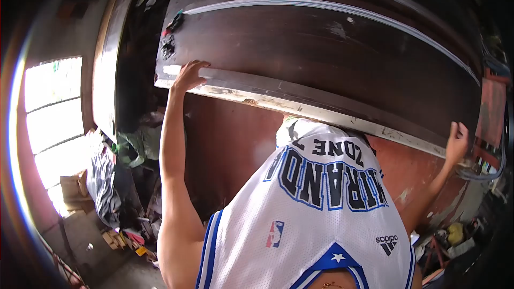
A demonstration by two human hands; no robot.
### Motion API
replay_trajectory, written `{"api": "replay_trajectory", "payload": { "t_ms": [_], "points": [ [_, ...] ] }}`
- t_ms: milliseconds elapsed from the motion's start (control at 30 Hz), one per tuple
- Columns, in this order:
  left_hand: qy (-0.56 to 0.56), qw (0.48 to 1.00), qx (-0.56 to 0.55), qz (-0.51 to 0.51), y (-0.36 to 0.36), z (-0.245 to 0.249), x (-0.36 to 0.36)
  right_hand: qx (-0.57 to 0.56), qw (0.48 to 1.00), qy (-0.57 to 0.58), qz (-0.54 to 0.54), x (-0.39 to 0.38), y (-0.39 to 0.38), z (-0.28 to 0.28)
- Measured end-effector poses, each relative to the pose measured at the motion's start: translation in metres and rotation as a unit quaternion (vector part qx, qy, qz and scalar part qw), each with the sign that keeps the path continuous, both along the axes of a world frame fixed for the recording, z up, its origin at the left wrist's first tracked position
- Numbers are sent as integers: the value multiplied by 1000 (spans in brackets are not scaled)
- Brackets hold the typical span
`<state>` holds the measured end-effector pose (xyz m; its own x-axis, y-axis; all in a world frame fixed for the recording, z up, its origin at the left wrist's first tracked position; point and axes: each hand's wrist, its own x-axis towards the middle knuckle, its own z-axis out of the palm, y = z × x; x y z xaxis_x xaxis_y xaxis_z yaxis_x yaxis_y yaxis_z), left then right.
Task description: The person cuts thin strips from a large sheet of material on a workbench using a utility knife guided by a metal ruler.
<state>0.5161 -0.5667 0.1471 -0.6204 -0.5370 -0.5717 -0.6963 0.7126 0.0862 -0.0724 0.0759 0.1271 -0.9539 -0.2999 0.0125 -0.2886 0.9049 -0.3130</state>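
A long flat grey strip (300, 95) lies along the near edge of a dark worktable (321, 48). My left hand (190, 76) is at the strip's left end, finger and thumb curled round it by the table edge. Near the right end of the same edge is my right hand (456, 143), its fingers bent together. What those fingers hold, if anything, is hidden. Below the strip runs the table's pale, worn front edge (257, 99), and my white jersey (321, 208) comes close against it.
Long thin pale strips (300, 2) lie across the table farther back. A small dark and red object (170, 35) sits at its left edge. Bags (107, 176) and scraps (120, 239) clutter the floor at left. A reddish panel (491, 109) stands at right.
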Motion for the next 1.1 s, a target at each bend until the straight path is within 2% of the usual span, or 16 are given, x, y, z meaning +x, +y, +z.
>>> {"api": "replay_trajectory", "payload": {
  "t_ms": [33,67,167,233,300,367,433,500,733,767,833,900,933,1000,1033,1100],
  "points": [
    [-1,1000,-7,-9,1,-2,3,-87,991,-67,71,39,-53,17],
    [0,1000,-15,-11,1,-4,6,-121,972,-107,172,76,-95,28],
    [47,997,-54,8,-15,-6,28,-62,905,-160,390,159,-168,29],
    [51,989,-105,89,-27,9,40,-17,873,-182,453,189,-184,12],
    [79,975,-168,126,-24,22,47,7,873,-176,454,203,-185,-7],
    [111,968,-195,110,-24,4,64,-23,882,-154,444,199,-184,-16],
    [132,978,-126,97,-13,4,56,-30,894,-159,419,196,-185,-14],
    [140,981,-129,40,-6,-10,52,-43,893,-152,421,198,-188,-10],
    [10,991,-124,-48,-20,-52,25,-43,897,-144,417,169,-187,-30],
    [16,991,-123,-45,-21,-53,22,-39,897,-139,418,164,-187,-28],
    [126,979,-145,-65,-14,-45,10,-9,903,-164,397,152,-191,-23],
    [163,968,-187,-33,-2,-34,3,4,899,-141,414,146,-196,-13],
    [244,948,-204,26,2,-28,3,-21,901,-122,415,144,-203,-8],
    [391,881,-227,138,20,-18,2,-62,899,-103,421,143,-223,0],
    [468,824,-266,176,30,-28,13,-83,893,-93,432,159,-246,7],
    [466,765,-253,367,67,-60,27,-142,867,-90,470,183,-298,12]
  ]
}}
